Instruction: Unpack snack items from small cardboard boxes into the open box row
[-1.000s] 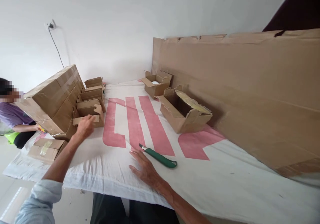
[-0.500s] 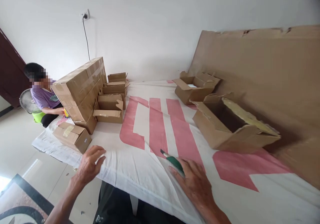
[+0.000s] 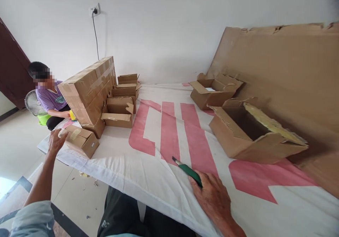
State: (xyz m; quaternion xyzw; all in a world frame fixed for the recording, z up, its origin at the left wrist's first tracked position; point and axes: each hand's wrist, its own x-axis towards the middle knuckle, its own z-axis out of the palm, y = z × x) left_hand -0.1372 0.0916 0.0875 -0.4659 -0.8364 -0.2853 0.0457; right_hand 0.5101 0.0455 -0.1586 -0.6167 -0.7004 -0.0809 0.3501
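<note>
My right hand (image 3: 212, 196) rests low over the cloth, fingers closed round the green handle of a utility knife (image 3: 189, 170). Its blade points away from me to the upper left. At the left, my left hand (image 3: 56, 141) is stretched out beside the near left end of a taped cardboard box (image 3: 81, 141), thumb and fingers apart. Whether it touches the box I cannot tell. This box is closed, with clear tape on its top and a small white label on its end.
Stacked taped boxes (image 3: 87, 88) stand behind it, beside several open boxes (image 3: 118, 118). At the right are two more open boxes (image 3: 238, 138), (image 3: 212, 95) before a large cardboard sheet (image 3: 286, 67). A person in purple (image 3: 53, 99) sits at the far left, holding something yellow.
My left hand has moved left and away from me, from the box's near right side to its left end. My right hand keeps the knife; the view has shifted slightly.
</note>
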